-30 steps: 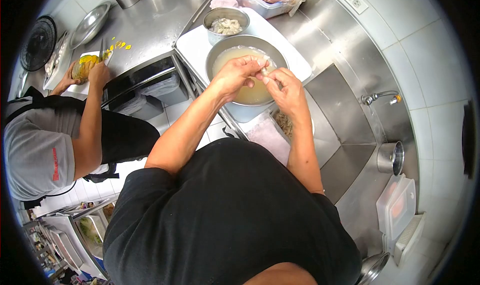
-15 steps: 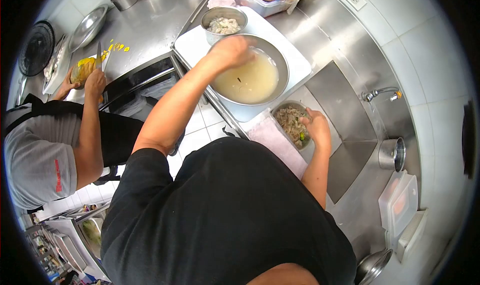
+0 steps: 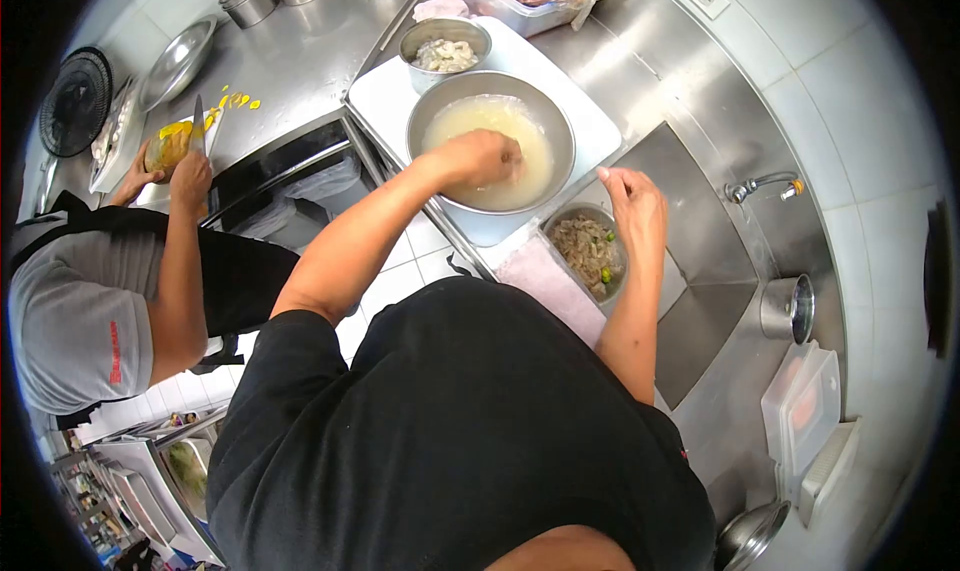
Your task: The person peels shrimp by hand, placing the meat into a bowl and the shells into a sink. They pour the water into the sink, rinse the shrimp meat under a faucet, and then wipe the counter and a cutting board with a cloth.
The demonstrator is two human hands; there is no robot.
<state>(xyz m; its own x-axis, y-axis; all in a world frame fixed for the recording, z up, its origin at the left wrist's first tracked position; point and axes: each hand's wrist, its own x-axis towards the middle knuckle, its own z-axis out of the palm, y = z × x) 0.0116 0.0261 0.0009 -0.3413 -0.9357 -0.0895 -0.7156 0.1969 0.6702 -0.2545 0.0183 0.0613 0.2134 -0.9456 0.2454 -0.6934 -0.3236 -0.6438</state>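
My left hand [image 3: 487, 159] is over the large steel bowl [image 3: 565, 131] of cloudy liquid, its fingers curled down at the surface; whether they hold anything is hidden. Above the edge of the sink, my right hand [image 3: 635, 203] has its thumb and fingertips pinched together, and what is between them is too small to tell. Below it, a container of greyish peelings [image 3: 580, 246] with some green bits stands beside a pink cloth [image 3: 548, 279]. Behind the large bowl, a smaller steel bowl [image 3: 445, 56] holds pale pieces.
A co-worker [image 3: 90, 301] at the left holds a knife [image 3: 198, 126] against a yellow-green fruit [image 3: 168, 149]. The bowls stand on a white board [image 3: 585, 121]. A faucet [image 3: 760, 187] and a steel pot [image 3: 787, 309] are at the right, near lidded plastic containers [image 3: 802, 401].
My left hand has moved down and right to the liquid from the bowl's upper part. My right hand has lifted up and away from the container of peelings.
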